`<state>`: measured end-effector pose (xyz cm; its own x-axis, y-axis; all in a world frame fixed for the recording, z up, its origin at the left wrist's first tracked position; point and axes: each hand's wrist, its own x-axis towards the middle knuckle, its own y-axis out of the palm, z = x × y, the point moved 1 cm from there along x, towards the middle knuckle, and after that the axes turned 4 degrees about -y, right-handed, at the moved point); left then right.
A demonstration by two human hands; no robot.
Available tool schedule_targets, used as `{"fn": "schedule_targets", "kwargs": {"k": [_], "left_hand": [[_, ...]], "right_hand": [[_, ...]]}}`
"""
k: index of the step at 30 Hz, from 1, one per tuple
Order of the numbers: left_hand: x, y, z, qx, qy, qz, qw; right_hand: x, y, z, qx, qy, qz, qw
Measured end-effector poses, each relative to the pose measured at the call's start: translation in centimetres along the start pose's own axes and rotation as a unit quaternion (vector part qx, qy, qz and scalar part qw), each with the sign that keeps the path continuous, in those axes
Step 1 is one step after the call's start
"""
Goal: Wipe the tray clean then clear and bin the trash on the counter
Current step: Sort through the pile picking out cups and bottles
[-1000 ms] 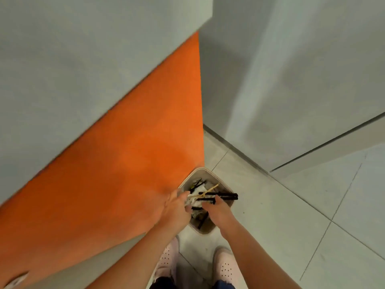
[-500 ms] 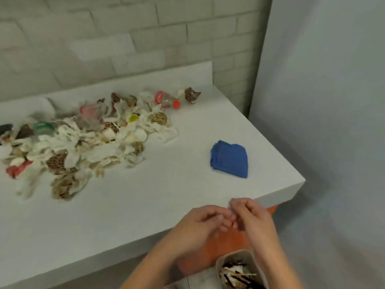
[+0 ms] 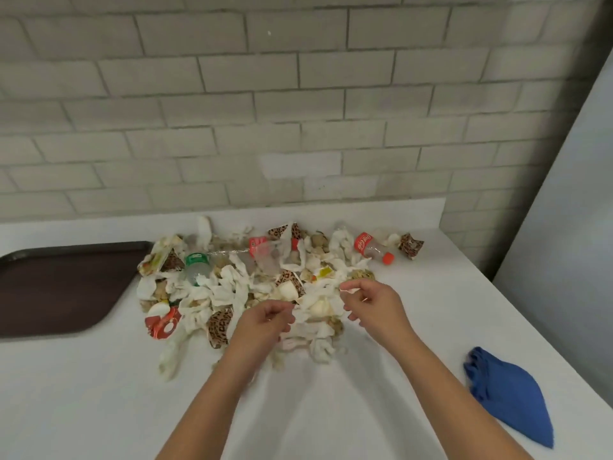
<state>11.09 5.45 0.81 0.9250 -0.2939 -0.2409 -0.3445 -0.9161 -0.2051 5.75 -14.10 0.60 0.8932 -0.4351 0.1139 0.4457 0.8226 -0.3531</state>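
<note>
A heap of trash point(image 3: 229, 287) lies on the white counter point(image 3: 99, 393): crumpled white tissues, leopard-print paper cups, a red torn can and clear plastic bottles, among them a red-label bottle point(image 3: 370, 249) at the far right. My left hand point(image 3: 265, 322) hovers over the heap's near edge with its fingers loosely curled, fingertips at a white tissue. My right hand point(image 3: 371, 302) is just right of it, thumb and forefinger reaching toward the tissues, nothing visibly held. The dark brown tray point(image 3: 59, 287) sits at the left, bare.
A folded blue cloth point(image 3: 510, 396) lies near the counter's right edge. A brick wall point(image 3: 298, 111) backs the counter, and a grey panel point(image 3: 564, 260) stands on the right. The bin is out of view.
A second ago both hands were down at the bin on the floor. They have since risen, come over the counter and reached forward to the trash heap; the view has swung left, showing the tray.
</note>
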Motion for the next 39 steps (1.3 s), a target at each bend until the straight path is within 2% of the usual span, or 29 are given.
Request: {"fn": "schedule_targets", "kwargs": {"k": [2,4,5,7,10,11,12,15,18,24,30,33,36,39], "left_hand": [[3.9,-1.2,-0.1,0.056,0.02,-0.023,0.998],[7.6,-1.3,-0.5,0.121,0.058,-0.016,0.991],[9.3,-1.0,-0.6,0.171,0.084,-0.004,0.982],[12.5,-0.1,-0.8,0.338,0.143,0.028,0.93],[16.0,1.1,0.1,0.566,0.167,0.083,0.803],[16.8,1.3,0.5,0.601,0.151,0.092,0.779],[17.4,1.3,0.9,0.614,0.142,0.091,0.771],[18.7,1.0,1.8,0.584,0.146,0.074,0.795],[19.0,0.3,1.9,0.539,0.173,0.091,0.819],[18.4,-1.8,0.2,0.393,0.154,0.106,0.901],[17.5,-3.6,-1.9,0.26,0.126,0.081,0.954],[17.7,-4.7,-2.1,0.242,0.08,0.057,0.965],[17.4,-5.4,-2.7,0.273,0.09,0.047,0.957],[16.9,-5.5,-3.2,0.287,0.112,0.03,0.951]], "right_hand": [[3.5,2.1,-0.7,-0.194,-0.012,0.036,0.98],[5.9,3.6,-2.0,-0.363,0.015,0.09,0.927],[6.6,4.1,-2.9,-0.406,0.022,0.115,0.906],[7.2,4.8,-4.5,-0.426,0.016,0.153,0.892],[7.3,5.2,-5.4,-0.389,-0.018,0.178,0.904],[7.5,5.3,-5.3,-0.374,-0.031,0.173,0.911],[7.7,5.4,-5.2,-0.36,-0.042,0.165,0.917],[8.5,6.1,-4.9,-0.334,-0.054,0.145,0.93],[9.1,6.9,-5.5,-0.304,-0.074,0.134,0.94],[9.8,7.6,-6.1,-0.277,-0.064,0.121,0.951],[10.0,7.1,-4.8,-0.125,-0.011,0.091,0.988],[9.8,5.7,-3.7,-0.008,0.021,0.062,0.998],[9.1,4.3,-3.3,0.106,0.043,0.044,0.992],[8.2,3.5,-3.4,0.143,0.072,0.029,0.987]]}}
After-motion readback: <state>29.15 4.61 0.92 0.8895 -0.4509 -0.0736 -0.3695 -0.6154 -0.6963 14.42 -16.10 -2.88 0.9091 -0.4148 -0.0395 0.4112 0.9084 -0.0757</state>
